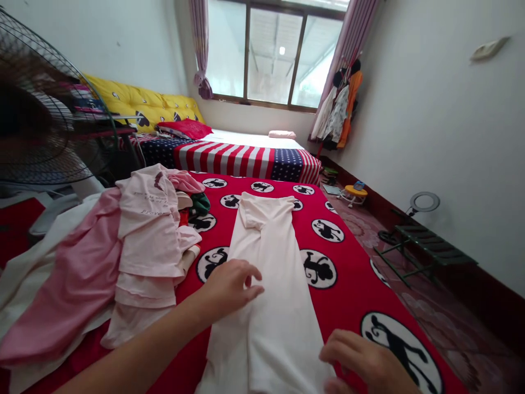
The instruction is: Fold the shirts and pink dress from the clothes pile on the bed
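A pair of white pants (274, 262) lies spread lengthwise on a red blanket (348, 273) with black monkeys in white ovals. Its waistband is at the far end, and the lower legs run out of view at the bottom. My left hand (232, 287) is over the left leg of the pants, thumb and fingers apart, holding nothing. Beside the right edge of the lower leg is my right hand (363, 364), fingers loosely bent and apart, with no cloth gripped. A pile of clothes lies to the left, with a pale pink printed shirt (147, 230) and a darker pink garment (88, 273).
A fan (53, 109) stands close on the left. Behind the blanket is a bed with a stars-and-stripes cover (229, 157) and a yellow cushion (151, 106). On the right floor stand a green folding stool (435, 246), a ring light (425, 202) and a small yellow stool (355, 191).
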